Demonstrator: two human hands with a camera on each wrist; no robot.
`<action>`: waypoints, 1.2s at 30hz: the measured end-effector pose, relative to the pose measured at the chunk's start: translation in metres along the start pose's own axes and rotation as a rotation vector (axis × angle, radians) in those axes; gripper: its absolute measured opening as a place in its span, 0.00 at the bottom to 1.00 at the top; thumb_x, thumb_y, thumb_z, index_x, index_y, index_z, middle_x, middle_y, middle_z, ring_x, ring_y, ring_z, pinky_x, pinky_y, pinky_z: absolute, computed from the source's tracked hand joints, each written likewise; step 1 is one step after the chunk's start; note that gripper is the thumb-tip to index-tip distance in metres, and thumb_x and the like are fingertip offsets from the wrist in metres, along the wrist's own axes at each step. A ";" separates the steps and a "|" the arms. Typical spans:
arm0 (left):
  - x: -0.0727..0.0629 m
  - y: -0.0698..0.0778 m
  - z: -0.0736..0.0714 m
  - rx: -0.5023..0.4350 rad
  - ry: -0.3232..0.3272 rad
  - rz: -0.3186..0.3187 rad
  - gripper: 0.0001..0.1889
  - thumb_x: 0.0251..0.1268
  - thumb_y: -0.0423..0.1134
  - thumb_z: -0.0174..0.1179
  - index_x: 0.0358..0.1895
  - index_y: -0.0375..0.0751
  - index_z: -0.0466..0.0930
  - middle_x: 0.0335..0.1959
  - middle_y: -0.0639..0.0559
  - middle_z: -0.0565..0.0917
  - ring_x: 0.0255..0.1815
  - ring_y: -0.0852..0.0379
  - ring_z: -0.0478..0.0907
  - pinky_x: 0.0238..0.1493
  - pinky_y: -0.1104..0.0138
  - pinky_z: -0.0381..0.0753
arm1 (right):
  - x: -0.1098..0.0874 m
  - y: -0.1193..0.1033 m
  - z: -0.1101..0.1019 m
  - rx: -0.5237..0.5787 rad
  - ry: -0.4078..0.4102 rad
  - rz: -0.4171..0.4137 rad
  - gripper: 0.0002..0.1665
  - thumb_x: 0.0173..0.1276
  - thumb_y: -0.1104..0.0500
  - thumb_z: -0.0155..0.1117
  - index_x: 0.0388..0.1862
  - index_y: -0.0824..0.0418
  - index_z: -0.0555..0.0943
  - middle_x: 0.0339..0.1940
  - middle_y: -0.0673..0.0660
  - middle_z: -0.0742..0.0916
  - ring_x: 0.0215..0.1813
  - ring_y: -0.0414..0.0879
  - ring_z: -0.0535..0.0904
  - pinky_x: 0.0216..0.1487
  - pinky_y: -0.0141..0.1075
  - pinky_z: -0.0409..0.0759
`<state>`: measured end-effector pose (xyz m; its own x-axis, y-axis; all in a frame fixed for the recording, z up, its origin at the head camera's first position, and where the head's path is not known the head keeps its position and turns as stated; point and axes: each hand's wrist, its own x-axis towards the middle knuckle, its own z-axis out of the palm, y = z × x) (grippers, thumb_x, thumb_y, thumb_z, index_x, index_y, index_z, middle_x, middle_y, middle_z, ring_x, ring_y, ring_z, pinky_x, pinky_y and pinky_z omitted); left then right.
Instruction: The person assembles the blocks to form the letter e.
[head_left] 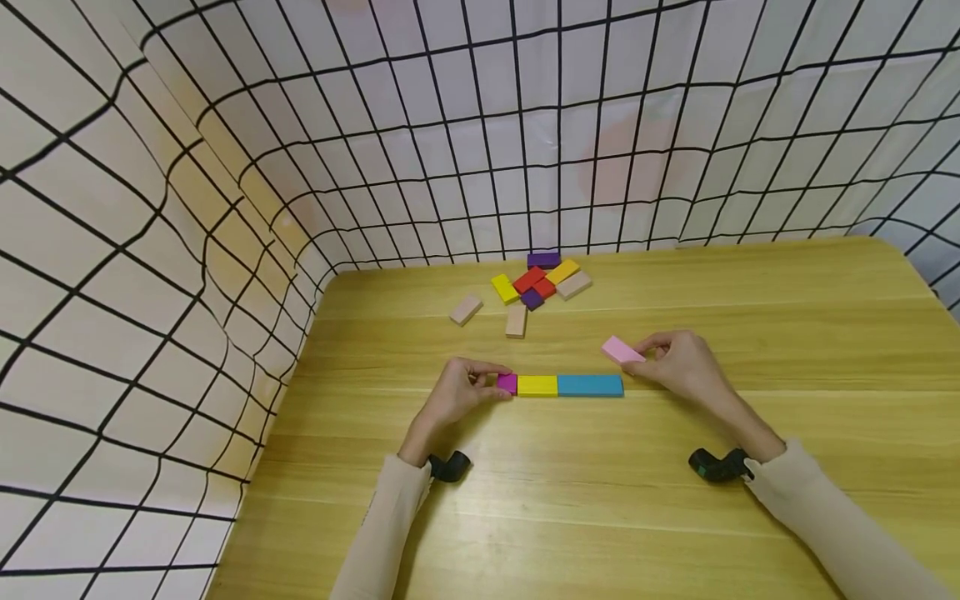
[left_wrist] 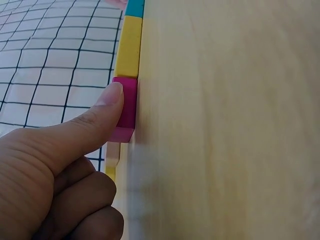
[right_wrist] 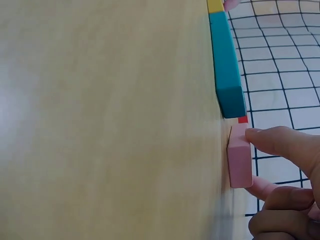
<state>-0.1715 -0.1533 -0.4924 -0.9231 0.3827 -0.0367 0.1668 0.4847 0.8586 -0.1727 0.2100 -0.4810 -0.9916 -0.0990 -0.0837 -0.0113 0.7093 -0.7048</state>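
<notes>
Right grip (head_left: 679,363) pinches pink block (head_left: 619,349) near blue block (head_left: 590,386).

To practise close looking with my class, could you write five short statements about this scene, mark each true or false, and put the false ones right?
1. The left hand pinches a small magenta block. True.
2. The right hand holds a red block. False: the right hand holds a pink rectangular block.
3. In the row, a yellow rectangular block lies between the magenta block and a long blue rectangular block. True.
4. The blue block is at the row's left end. False: it is at the right end.
5. Three plain wood-coloured rectangular blocks lie beyond the row. True.
</notes>
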 end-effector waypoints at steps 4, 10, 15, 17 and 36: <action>0.000 -0.001 0.000 0.002 0.001 -0.004 0.14 0.59 0.34 0.75 0.49 0.38 0.91 0.17 0.55 0.64 0.21 0.63 0.59 0.25 0.73 0.57 | -0.001 0.001 0.001 0.016 -0.003 -0.001 0.29 0.62 0.44 0.79 0.51 0.66 0.89 0.19 0.48 0.73 0.23 0.41 0.63 0.26 0.32 0.59; 0.000 -0.003 -0.001 -0.003 0.001 -0.010 0.13 0.60 0.35 0.75 0.49 0.39 0.92 0.17 0.56 0.64 0.22 0.62 0.59 0.26 0.73 0.58 | -0.001 0.003 0.005 0.033 0.018 -0.015 0.30 0.61 0.44 0.80 0.51 0.67 0.89 0.17 0.47 0.71 0.22 0.40 0.62 0.25 0.32 0.57; 0.000 -0.003 -0.001 0.000 -0.003 -0.008 0.14 0.60 0.35 0.75 0.49 0.38 0.91 0.17 0.56 0.65 0.22 0.63 0.59 0.26 0.73 0.58 | -0.001 0.003 0.006 0.050 0.028 -0.025 0.30 0.61 0.44 0.80 0.52 0.65 0.90 0.16 0.46 0.69 0.21 0.39 0.61 0.24 0.32 0.56; 0.000 -0.003 -0.001 -0.001 -0.002 -0.007 0.14 0.60 0.35 0.76 0.49 0.38 0.91 0.17 0.56 0.65 0.22 0.63 0.59 0.26 0.73 0.58 | -0.001 0.003 0.006 0.059 0.028 -0.029 0.29 0.61 0.45 0.80 0.53 0.63 0.89 0.15 0.46 0.68 0.20 0.39 0.60 0.24 0.31 0.56; 0.004 0.022 0.022 -0.029 0.064 0.109 0.10 0.63 0.32 0.72 0.46 0.35 0.92 0.36 0.41 0.92 0.18 0.67 0.57 0.21 0.76 0.58 | -0.002 0.003 0.011 0.074 0.053 -0.039 0.25 0.63 0.45 0.79 0.51 0.62 0.91 0.13 0.44 0.64 0.19 0.38 0.56 0.21 0.31 0.53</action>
<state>-0.1636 -0.1244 -0.4850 -0.9204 0.3807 0.0892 0.2581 0.4199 0.8701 -0.1690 0.2048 -0.4905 -0.9960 -0.0872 -0.0189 -0.0427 0.6519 -0.7571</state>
